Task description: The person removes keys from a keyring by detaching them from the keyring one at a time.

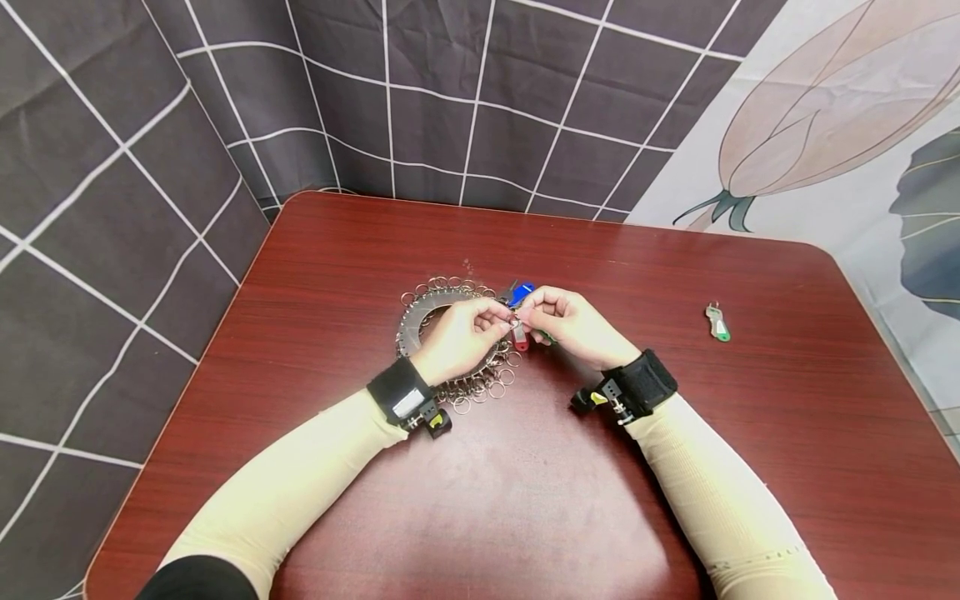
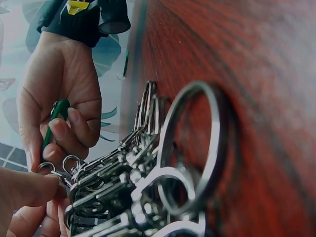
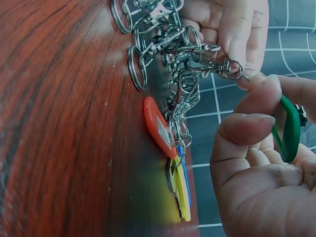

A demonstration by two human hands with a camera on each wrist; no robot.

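Note:
A metal disc (image 1: 414,321) hung with several key rings lies mid-table. My left hand (image 1: 495,321) rests over it and pinches a small clasp (image 3: 229,69) from the bunch of metal clips (image 2: 113,182). My right hand (image 1: 532,312) meets it fingertip to fingertip. Its curled fingers (image 3: 247,128) hold a green key tag (image 3: 289,128), also visible in the left wrist view (image 2: 54,123). A red tag (image 3: 158,126) hangs from the clips just below the hands (image 1: 520,337). Yellow (image 3: 183,197) and blue (image 1: 520,293) tags lie beside it.
Another green key tag (image 1: 717,323) with a small ring lies alone on the right of the red-brown table (image 1: 675,467). Dark checked cloth hangs behind and to the left; a floral cloth hangs on the right. One large ring (image 2: 215,148) lies flat against the tabletop.

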